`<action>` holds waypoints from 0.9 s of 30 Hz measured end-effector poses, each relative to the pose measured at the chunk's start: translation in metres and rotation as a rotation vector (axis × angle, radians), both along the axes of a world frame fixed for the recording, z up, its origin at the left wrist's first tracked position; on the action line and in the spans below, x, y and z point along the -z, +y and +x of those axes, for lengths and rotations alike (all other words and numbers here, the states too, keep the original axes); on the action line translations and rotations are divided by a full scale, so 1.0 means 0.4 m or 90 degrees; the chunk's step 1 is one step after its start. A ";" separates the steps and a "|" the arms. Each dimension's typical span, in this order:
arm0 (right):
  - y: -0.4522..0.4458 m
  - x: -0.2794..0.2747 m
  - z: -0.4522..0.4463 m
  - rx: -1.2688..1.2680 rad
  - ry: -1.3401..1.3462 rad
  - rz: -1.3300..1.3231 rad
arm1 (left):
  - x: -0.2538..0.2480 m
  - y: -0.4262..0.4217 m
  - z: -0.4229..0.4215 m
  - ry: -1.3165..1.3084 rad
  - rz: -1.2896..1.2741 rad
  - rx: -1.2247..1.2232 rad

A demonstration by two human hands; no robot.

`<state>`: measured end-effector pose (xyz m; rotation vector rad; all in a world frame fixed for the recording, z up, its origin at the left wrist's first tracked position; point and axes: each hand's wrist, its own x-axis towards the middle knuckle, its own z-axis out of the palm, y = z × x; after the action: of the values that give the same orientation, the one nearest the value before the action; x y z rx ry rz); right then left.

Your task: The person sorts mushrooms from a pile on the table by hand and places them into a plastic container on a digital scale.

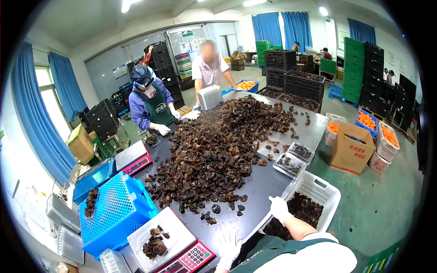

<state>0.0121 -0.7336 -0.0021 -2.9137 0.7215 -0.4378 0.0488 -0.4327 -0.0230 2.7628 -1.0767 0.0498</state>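
Note:
My left hand point(229, 245), in a white glove, lies spread on the metal table point(246, 223) beside a red scale point(193, 255). On that scale a clear tray point(170, 230) holds a few dark brown mushroom pieces point(154, 247). My right hand point(279, 208), gloved too, is at the edge of a white basket point(328, 193) with dark pieces point(306, 210) inside; its fingers look stretched out over the rim. A large heap of dark mushrooms point(214, 145) covers the middle of the table.
Two filled clear trays point(290, 164) sit at the table's right edge. A blue crate point(114, 214) and another scale point(133, 157) stand left. Two co-workers point(152, 102) point(210, 70) are across the table. A cardboard box point(348, 152) and carrot baskets point(387, 141) stand right.

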 end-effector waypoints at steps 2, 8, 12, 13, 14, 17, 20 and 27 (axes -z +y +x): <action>0.011 -0.023 0.001 0.025 0.028 0.036 | -0.009 0.005 -0.007 -0.001 -0.008 0.002; 0.024 -0.004 0.000 0.053 0.056 0.008 | -0.029 0.019 -0.025 -0.039 -0.007 0.040; 0.023 0.008 0.002 0.034 -0.055 -0.019 | -0.076 0.019 -0.029 0.008 0.061 0.067; 0.024 0.009 0.004 0.042 -0.049 -0.018 | -0.069 0.019 -0.028 0.009 0.080 0.065; 0.024 0.010 0.004 0.049 -0.042 -0.015 | -0.063 0.021 -0.029 0.011 0.099 0.062; 0.028 0.007 0.000 0.048 -0.024 0.013 | -0.081 0.020 -0.039 0.018 0.126 0.055; 0.026 0.011 0.003 0.064 -0.052 -0.027 | -0.070 0.015 -0.036 0.000 0.145 0.059; 0.015 0.038 -0.009 0.038 -0.159 0.135 | -0.056 0.004 -0.037 -0.029 0.095 0.019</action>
<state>0.0085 -0.7276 -0.0174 -2.5864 0.7663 -0.6727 0.0341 -0.4311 -0.0006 2.8894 -1.1787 0.0290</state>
